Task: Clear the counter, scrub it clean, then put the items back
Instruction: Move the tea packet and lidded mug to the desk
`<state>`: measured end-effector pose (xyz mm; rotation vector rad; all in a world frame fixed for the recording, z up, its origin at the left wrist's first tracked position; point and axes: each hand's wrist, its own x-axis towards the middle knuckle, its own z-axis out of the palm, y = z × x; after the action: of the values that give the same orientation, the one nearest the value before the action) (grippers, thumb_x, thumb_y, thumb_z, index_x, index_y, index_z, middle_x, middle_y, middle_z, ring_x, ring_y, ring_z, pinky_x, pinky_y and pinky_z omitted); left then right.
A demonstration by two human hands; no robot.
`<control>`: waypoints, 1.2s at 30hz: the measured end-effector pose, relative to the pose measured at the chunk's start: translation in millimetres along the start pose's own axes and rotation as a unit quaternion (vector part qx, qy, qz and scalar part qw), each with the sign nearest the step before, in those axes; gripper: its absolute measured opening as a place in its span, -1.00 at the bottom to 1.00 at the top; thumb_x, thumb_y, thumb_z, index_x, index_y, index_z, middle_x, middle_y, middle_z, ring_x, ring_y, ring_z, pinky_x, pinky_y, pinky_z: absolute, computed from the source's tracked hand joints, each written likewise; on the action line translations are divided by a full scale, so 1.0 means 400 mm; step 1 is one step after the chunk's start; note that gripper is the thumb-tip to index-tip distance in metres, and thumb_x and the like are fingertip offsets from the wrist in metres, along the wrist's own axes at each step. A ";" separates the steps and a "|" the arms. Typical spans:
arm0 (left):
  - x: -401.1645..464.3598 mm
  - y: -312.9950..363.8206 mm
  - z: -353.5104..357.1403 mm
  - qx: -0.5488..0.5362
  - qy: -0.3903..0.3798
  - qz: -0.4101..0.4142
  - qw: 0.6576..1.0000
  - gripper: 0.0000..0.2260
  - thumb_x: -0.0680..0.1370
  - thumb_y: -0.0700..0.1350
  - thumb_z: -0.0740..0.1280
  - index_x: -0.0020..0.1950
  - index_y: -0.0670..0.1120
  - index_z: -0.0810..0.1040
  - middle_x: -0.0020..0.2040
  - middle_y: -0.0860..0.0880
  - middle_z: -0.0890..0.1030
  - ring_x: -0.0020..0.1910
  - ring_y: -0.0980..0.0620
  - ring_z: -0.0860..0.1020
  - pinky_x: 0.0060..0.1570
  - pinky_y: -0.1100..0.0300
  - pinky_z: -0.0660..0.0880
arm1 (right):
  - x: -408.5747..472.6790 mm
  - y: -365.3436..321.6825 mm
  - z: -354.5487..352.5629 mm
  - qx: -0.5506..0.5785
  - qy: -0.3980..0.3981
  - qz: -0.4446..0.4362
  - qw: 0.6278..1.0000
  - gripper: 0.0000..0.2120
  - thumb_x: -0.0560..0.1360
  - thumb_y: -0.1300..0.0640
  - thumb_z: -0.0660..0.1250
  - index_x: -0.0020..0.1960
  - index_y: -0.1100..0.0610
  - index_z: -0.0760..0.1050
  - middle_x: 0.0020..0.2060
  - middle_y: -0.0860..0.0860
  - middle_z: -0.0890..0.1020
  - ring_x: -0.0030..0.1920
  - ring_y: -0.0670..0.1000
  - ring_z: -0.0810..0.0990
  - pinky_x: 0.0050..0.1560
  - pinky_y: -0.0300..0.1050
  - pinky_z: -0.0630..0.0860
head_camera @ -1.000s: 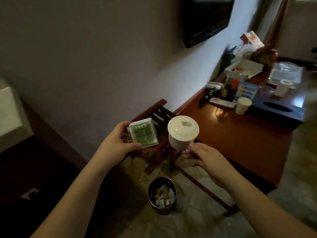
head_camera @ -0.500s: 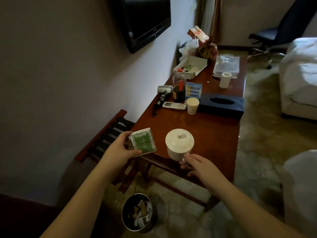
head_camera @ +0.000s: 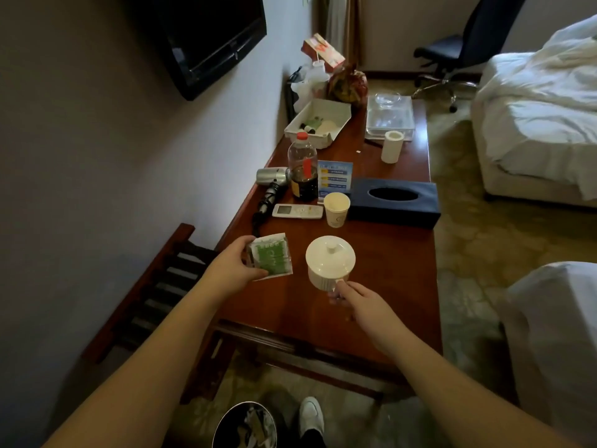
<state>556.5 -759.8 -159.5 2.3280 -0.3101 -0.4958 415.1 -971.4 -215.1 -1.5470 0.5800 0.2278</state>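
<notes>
My left hand (head_camera: 234,270) grips a clear holder of green tea packets (head_camera: 271,260) just over the left near part of the brown wooden counter (head_camera: 387,253). My right hand (head_camera: 365,305) holds the handle of a white lidded ceramic cup (head_camera: 329,265), which hovers low over the counter's near end; whether it touches the wood I cannot tell. Farther along the counter stand a paper cup (head_camera: 336,209), a white remote (head_camera: 297,211), a dark drink bottle (head_camera: 303,172), a hair dryer (head_camera: 273,177) and a navy tissue box (head_camera: 394,202).
At the far end sit a white tray (head_camera: 318,122), a clear plastic tray (head_camera: 390,119), a white roll (head_camera: 391,147) and snack bags (head_camera: 347,82). A wooden luggage rack (head_camera: 155,292) stands left, a metal bin (head_camera: 245,426) below, beds right, a TV (head_camera: 206,37) on the wall.
The view swung right from the luggage rack to the counter. Both hands carried the tea packets and the lidded cup forward over the counter's near end.
</notes>
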 end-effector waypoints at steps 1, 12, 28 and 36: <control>0.051 -0.015 -0.003 0.009 -0.011 -0.001 1.000 -0.38 0.45 -0.22 0.48 0.45 -0.02 0.32 0.25 -0.02 0.53 0.06 0.09 0.50 -0.07 0.25 0.45 | 0.040 -0.002 0.008 0.001 0.009 0.010 1.000 -0.77 0.60 -0.15 0.12 0.04 -0.12 0.51 0.03 -0.11 0.64 0.10 -0.11 0.57 0.16 -0.03 0.48; 0.439 -0.117 0.025 0.099 -0.075 -0.007 0.992 -0.40 0.45 -0.21 0.48 0.43 -0.01 0.34 0.27 -0.02 0.53 0.17 0.00 0.53 0.11 0.07 0.50 | 0.326 -0.006 0.085 -0.003 0.059 0.077 0.995 -0.68 0.61 -0.15 0.10 0.16 -0.03 0.51 0.04 -0.11 0.62 0.12 -0.10 0.54 -0.02 -0.14 0.45; 0.635 -0.172 0.094 0.233 -0.115 0.038 0.965 -0.53 0.51 -0.17 0.38 0.39 -0.07 0.34 0.33 -0.07 0.36 0.15 -0.08 0.52 0.11 0.03 0.50 | 0.498 0.001 0.122 -0.009 0.072 0.115 0.991 -0.75 0.63 -0.13 0.07 0.03 -0.08 0.49 0.06 -0.07 0.61 0.14 -0.10 0.51 0.14 -0.15 0.26; 0.658 -0.186 0.102 0.246 -0.115 0.035 0.962 -0.50 0.52 -0.26 0.33 0.44 -0.06 0.29 0.35 -0.08 0.34 0.13 -0.11 0.52 0.05 0.04 0.51 | 0.534 0.003 0.135 0.012 0.080 0.112 0.990 -0.70 0.61 -0.16 0.08 0.06 -0.05 0.52 0.06 -0.14 0.60 0.13 -0.14 0.56 0.22 -0.02 0.42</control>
<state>780.5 -826.2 -307.4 2.7263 -0.6912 -0.7228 606.4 -965.0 -323.9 -1.4844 0.8818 0.2661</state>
